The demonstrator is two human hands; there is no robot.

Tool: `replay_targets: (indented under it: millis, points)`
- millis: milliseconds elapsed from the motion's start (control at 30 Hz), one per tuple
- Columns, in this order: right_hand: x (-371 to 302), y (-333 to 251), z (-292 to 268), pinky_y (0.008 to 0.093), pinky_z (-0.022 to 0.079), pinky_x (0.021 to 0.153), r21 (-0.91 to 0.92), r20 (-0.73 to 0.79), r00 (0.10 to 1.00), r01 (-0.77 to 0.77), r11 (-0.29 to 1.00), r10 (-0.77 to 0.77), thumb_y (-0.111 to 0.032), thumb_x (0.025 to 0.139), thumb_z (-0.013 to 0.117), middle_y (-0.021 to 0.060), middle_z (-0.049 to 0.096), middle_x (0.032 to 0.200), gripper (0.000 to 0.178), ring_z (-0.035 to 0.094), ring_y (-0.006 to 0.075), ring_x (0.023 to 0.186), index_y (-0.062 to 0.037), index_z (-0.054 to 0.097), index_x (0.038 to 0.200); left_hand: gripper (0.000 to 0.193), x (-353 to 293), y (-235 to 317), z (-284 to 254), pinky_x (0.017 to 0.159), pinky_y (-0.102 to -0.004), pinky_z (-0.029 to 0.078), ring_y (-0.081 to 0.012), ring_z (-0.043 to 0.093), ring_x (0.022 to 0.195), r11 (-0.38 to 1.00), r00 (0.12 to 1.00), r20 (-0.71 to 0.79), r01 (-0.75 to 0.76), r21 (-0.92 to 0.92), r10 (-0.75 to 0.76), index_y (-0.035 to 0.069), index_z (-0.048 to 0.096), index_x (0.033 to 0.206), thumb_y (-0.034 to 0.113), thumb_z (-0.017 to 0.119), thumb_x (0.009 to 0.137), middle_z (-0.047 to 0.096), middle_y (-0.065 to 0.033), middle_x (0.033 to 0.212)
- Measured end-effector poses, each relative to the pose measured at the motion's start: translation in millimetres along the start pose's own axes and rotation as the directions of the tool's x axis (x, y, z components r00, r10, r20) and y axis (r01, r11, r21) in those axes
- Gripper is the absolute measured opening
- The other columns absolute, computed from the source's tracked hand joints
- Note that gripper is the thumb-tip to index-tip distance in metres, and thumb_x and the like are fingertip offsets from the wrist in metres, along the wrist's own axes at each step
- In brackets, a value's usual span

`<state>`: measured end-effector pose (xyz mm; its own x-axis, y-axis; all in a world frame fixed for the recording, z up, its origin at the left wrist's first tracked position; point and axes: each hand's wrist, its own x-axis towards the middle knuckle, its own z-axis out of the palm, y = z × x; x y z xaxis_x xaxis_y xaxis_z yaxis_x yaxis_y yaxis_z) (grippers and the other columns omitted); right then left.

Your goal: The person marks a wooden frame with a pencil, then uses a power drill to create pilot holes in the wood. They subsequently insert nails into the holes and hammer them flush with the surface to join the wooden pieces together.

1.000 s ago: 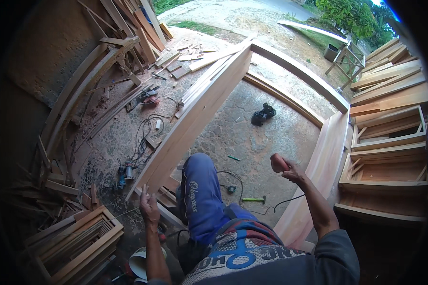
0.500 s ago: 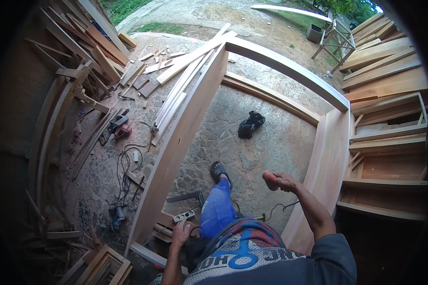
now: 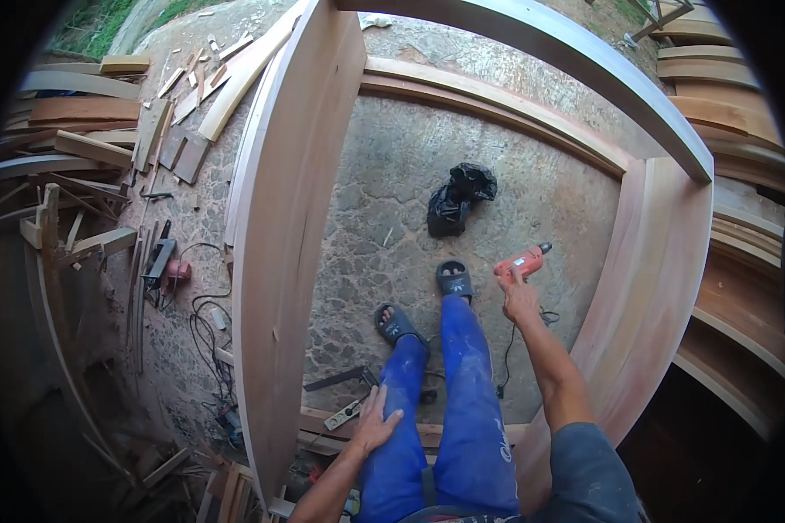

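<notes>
A red power drill [image 3: 523,260] is in my right hand [image 3: 521,301], its dark chuck pointing to the far right; a cord trails below the hand. On my left knee, over the blue trousers, lies my left hand [image 3: 376,423] with its fingers stretched out and nothing in it. Around my legs stands a large wooden frame with a tall left board [image 3: 292,192], a right board [image 3: 624,288] and a far top rail [image 3: 576,48]. Beside the left hand, a white power strip [image 3: 344,415] sits near a dark metal square [image 3: 342,377].
A crumpled black plastic bag [image 3: 452,207] lies on the stone floor ahead of my feet. Left of the frame are a red and black power tool [image 3: 167,268], tangled cords [image 3: 202,327] and offcuts [image 3: 187,157]. Curved wooden pieces [image 3: 733,131] are stacked at the right.
My view has tipped down and both legs now show. My right hand has moved with the drill, whose body is now seen side-on. The left hand has come onto my knee from beside the power strip.
</notes>
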<state>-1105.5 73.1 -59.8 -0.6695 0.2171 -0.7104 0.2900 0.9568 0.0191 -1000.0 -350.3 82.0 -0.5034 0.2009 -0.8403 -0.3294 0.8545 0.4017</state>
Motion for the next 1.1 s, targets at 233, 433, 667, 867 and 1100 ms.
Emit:
replay_targets:
  millis: [233, 433, 667, 867, 1100]
  points:
    - [162.8, 35.3, 73.5, 0.0466, 0.052, 0.085, -0.027, -0.227, 0.973, -0.032, 0.999, 0.025, -0.007, 0.084, 0.062, 0.0029, 0.034, 0.157, 0.06, 0.062, 0.0357, 0.097, -0.0307, 0.055, 0.138, 0.049, 87.0, 66.7, 14.8, 0.107, -0.0476, 0.041, -0.0398, 0.05, 0.125, 0.993, 0.987, -0.161, 0.044, 0.109, -0.026, 0.003, 0.061, 0.13, 0.025, 0.069, 0.087, 0.057, -0.0195, 0.135]
    - [205.5, 36.0, 122.7, 0.046, 0.051, 0.086, -0.001, -0.154, 0.987, -0.046, 0.999, 0.045, -0.005, 0.084, 0.062, 0.0006, 0.034, 0.157, 0.065, 0.06, 0.0338, 0.099, -0.0325, 0.053, 0.142, 0.046, 102.8, 98.1, 21.5, 0.105, -0.0469, 0.042, -0.0397, 0.053, 0.122, 0.984, 0.991, -0.08, 0.12, 0.134, -0.11, 0.003, 0.064, 0.127, 0.024, 0.07, 0.086, 0.06, -0.0176, 0.132]
    - [204.1, 47.7, 170.2, 0.0453, 0.049, 0.087, 0.034, -0.176, 0.979, -0.102, 0.994, 0.107, -0.01, 0.087, 0.06, 0.0045, 0.04, 0.154, 0.058, 0.059, 0.0355, 0.1, -0.0279, 0.054, 0.141, 0.045, 114.4, 103.9, 33.4, 0.103, -0.0496, 0.043, -0.0395, 0.052, 0.123, 0.981, 0.989, -0.03, 0.151, 0.123, -0.148, 0.007, 0.066, 0.126, 0.028, 0.071, 0.086, 0.062, -0.013, 0.13]
    - [254.4, -38.2, 75.8, 0.0463, 0.049, 0.091, 0.348, -0.518, 0.845, 0.346, 0.871, -0.129, -0.005, 0.089, 0.054, 0.0151, 0.061, 0.123, 0.045, 0.061, 0.0357, 0.106, -0.005, 0.056, 0.134, 0.046, 116.5, 111.2, 29.1, 0.106, -0.0473, 0.041, -0.0401, 0.052, 0.122, 0.979, 0.987, -0.022, 0.162, 0.124, -0.161, 0.005, 0.064, 0.127, 0.025, 0.07, 0.087, 0.061, -0.0168, 0.13]
    - [339.1, -123.6, 95.3, 0.0408, 0.045, 0.102, 0.853, 0.002, 0.927, -0.198, 0.483, 0.375, -0.006, 0.091, 0.047, 0.0265, 0.055, 0.138, 0.056, 0.058, 0.0393, 0.119, 0.0074, 0.041, 0.145, 0.046, 114.6, 97.9, 30.9, 0.102, -0.0505, 0.043, -0.0381, 0.051, 0.125, 0.985, 0.992, -0.032, 0.129, 0.113, -0.126, 0.008, 0.064, 0.128, 0.031, 0.069, 0.088, 0.062, -0.0121, 0.131]
